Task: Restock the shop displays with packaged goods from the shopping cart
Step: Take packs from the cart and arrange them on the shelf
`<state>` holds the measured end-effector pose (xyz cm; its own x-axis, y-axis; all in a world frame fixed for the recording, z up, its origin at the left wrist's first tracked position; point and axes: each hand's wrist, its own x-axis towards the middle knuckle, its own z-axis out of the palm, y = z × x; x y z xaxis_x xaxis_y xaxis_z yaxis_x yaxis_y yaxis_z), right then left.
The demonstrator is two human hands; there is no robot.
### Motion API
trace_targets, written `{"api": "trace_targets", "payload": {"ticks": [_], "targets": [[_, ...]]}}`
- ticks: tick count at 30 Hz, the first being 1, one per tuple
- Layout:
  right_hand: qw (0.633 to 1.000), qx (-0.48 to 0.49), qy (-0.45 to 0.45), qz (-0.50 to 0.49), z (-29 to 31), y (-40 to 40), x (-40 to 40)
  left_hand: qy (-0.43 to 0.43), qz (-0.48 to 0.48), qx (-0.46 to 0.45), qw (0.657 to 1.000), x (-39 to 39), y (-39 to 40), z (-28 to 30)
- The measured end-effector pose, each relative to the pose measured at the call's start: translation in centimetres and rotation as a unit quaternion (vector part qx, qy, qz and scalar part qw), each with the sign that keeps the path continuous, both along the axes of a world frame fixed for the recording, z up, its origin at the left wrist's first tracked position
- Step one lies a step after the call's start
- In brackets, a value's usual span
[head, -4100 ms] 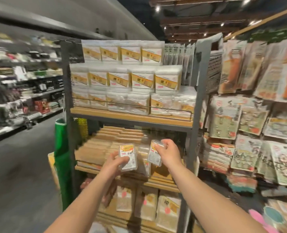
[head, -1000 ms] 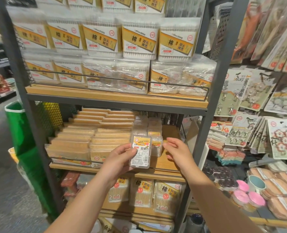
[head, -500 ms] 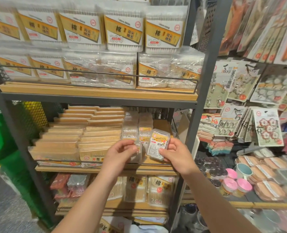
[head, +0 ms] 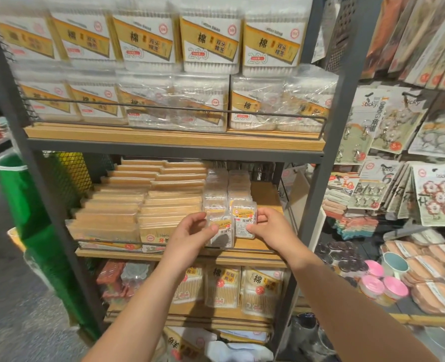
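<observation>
From the head camera I see both arms reaching to the middle shelf (head: 179,253) of a grey rack. The left hand (head: 194,232) pinches a small clear floss pack (head: 222,231) with its thumb and fingers. The right hand (head: 268,226) holds a second floss pack (head: 243,219) by its right edge, fingers curled on it. The two packs sit side by side, touching or almost touching, at the front of two rows of clear packs (head: 226,189) just like them. Both packs are just above a thin wire rail (head: 247,250) along the shelf's front edge. I cannot tell if the packs already rest on the wood.

Here is what I think could go wrong. The packs are smooth and light, so a loose pinch could let one slip and drop over the rail to the floor. If the hands push too hard, the rows behind could tip over or slide back. The left pack is close to the flat toothpick packs (head: 164,212) beside it, so it could bump them out of line. If a pack goes in crooked, it may lean and fall when the hands let go.

I cannot see the shopping cart in this view.
</observation>
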<state>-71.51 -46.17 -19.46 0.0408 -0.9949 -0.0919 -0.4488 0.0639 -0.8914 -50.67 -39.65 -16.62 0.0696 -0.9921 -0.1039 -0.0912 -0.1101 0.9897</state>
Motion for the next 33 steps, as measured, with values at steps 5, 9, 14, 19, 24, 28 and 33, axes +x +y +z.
{"api": "trace_targets", "payload": {"ticks": [5,9,14,19,24,28,33], "targets": [[0.999,0.02,0.021,0.019,-0.3,-0.6,-0.2,-0.03,0.014,0.005,0.999,-0.1,1.4,-0.4],[1.0,0.004,0.016,0.014,0.4,0.8,-0.8,-0.047,0.022,-0.015,0.999,-0.8,2.7,-0.3],[0.999,-0.033,-0.009,0.021,1.7,6.5,-3.6,-0.035,0.007,-0.011,0.999,-4.5,5.3,-0.4],[0.997,-0.001,-0.064,-0.041,0.6,15.5,-12.6,-0.023,-0.082,-0.001,0.996,-13.3,9.0,-1.2],[0.98,0.065,-0.056,-0.181,-0.9,28.5,-25.2,-0.024,-0.254,0.02,0.967,-26.6,15.8,-2.1],[0.937,0.086,-0.045,-0.335,-2.4,41.5,-34.5,-0.047,-0.423,0.053,0.903,-38.2,23.3,-3.5],[0.861,0.129,-0.061,-0.488,-4.6,56.5,-41.9,-0.054,-0.547,0.132,0.825,-49.3,33.3,-6.1]]}}
